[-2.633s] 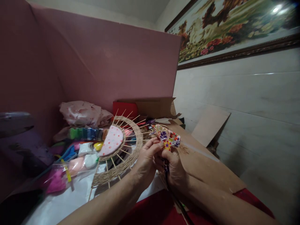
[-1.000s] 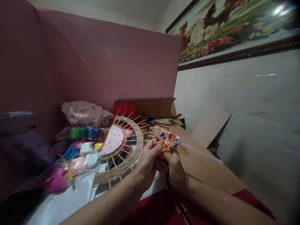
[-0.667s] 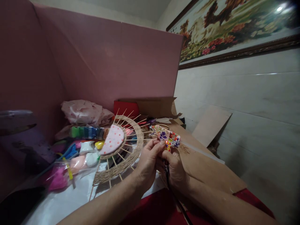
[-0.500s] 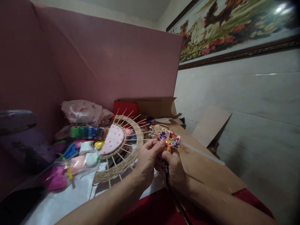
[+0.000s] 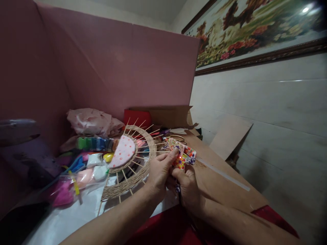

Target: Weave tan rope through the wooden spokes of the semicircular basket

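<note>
My left hand (image 5: 158, 172) and my right hand (image 5: 188, 185) meet over the table's near edge, both pinching a small piece covered in colourful flower-patterned fabric (image 5: 182, 154). The fingers of both hands are closed on it. A thin dark cord (image 5: 177, 189) hangs down from it between my hands. Just left of my left hand lies a half-round woven twine piece with thin wooden spokes (image 5: 139, 160), and a pink dotted half-circle (image 5: 123, 152) sits at its middle.
Bags of coloured craft material (image 5: 84, 163) and crumpled pink plastic (image 5: 90, 122) crowd the left of the table. An open cardboard box (image 5: 168, 117) and a red box (image 5: 136, 119) stand behind. A pink board (image 5: 114, 64) backs the table. Brown cardboard (image 5: 224, 183) covers the right side.
The flowered piece has dropped slightly and turned in my fingers. My hands have shifted a little lower and closer together. The clutter on the table has stayed put.
</note>
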Demonstrator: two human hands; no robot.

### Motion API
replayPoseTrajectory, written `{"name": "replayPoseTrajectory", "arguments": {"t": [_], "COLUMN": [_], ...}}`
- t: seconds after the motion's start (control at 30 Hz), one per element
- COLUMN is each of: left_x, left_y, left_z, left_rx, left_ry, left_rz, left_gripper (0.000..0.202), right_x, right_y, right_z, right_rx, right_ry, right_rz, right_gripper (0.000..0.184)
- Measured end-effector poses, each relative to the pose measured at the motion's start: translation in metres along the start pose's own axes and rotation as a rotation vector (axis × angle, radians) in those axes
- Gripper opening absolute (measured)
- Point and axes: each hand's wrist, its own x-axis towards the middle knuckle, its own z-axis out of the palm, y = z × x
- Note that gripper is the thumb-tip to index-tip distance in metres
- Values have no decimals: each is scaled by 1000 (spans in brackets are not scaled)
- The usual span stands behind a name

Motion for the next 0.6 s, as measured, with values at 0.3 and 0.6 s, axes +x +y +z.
{"name": "replayPoseTrajectory", "arguments": {"t": [0.3,0.6], "left_x": [-1,-1], "left_y": [1,1], "left_z": [0,-2], "left_rx": [-122,-187], "left_ry": [-183,145], "left_rz": [-44,213], "left_gripper": [52,28], "right_x": [7,18], "right_y": [1,-9], "right_z": [-8,-12], "right_rx": [70,154], "right_ry": [-20,67], "right_rz": [23,43], "right_gripper": [14,14]}}
